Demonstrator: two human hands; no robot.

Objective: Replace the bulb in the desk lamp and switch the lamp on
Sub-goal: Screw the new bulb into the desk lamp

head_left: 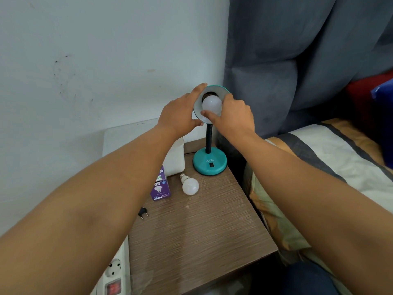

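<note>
Around the white bulb [211, 104] in the teal lamp's shade [221, 89], right hand [232, 118] fingers pinch the globe — left hand [180, 112] fingers spread, gripping the shade's rim. Below, a second bulb [190, 186] lies on the bedside table [197, 231].

Left hand [179, 112] steadies lamp shade [221, 89]; right hand [232, 116] grips bulb [211, 104].
</note>
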